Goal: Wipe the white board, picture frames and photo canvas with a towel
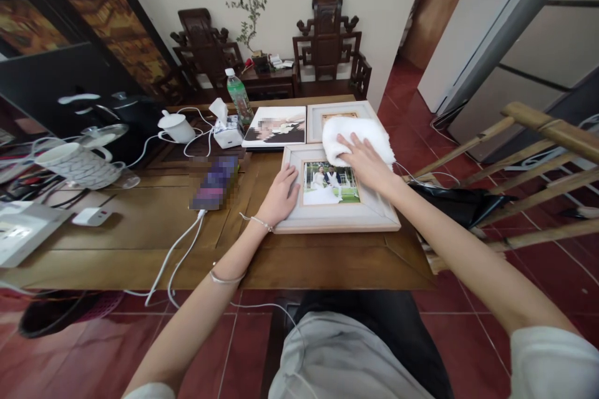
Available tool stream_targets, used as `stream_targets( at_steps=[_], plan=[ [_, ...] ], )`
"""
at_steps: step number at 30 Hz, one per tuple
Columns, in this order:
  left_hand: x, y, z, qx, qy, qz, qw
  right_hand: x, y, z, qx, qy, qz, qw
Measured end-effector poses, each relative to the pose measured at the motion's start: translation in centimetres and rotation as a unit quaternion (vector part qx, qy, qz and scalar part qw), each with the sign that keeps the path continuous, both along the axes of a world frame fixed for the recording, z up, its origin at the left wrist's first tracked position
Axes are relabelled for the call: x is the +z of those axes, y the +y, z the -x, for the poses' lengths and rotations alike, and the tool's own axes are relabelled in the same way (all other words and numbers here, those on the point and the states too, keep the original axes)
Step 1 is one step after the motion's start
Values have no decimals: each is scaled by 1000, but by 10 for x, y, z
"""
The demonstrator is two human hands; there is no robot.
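Note:
A white picture frame (337, 219) with a photo of two people outdoors lies flat on the wooden table, near its front edge. My left hand (281, 194) rests on the frame's left side, fingers apart, holding nothing. Under my right hand (362, 161) is a folded white fluffy cloth (365, 134); the fingers are spread over it and press it against the frame's upper right part. The cloth also covers part of a second white frame (316, 123) behind. To the left of that lies a photo panel (276, 126).
Left of the frames are a phone (216, 184) with a white cable, a tissue box (228, 131), a green-labelled bottle (239, 96), a lidded white cup (176, 127) and a patterned mug (77, 165). A bamboo chair (528, 113) stands at the right.

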State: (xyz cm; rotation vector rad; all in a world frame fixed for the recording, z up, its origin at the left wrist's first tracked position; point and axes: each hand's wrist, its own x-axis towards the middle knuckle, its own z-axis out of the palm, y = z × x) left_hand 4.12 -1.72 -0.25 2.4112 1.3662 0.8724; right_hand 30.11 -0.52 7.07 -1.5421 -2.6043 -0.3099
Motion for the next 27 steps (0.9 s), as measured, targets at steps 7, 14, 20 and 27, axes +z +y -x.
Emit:
stream_targets(
  at_steps=[7, 14, 20, 27],
  plan=[
    [-2, -1, -1, 7, 3, -5, 1000, -5, -40, 18, 39, -57, 87, 994],
    [-5, 0, -2, 8, 4, -20, 1000, 43, -131, 28, 133, -25, 214, 968],
    [-5, 1, 0, 1, 8, -22, 1000, 20, -111, 37, 119, 11, 188, 975],
    [-5, 4, 4, -37, -12, -7, 999, -11, -15, 19, 31, 5, 65, 997]
  ],
)
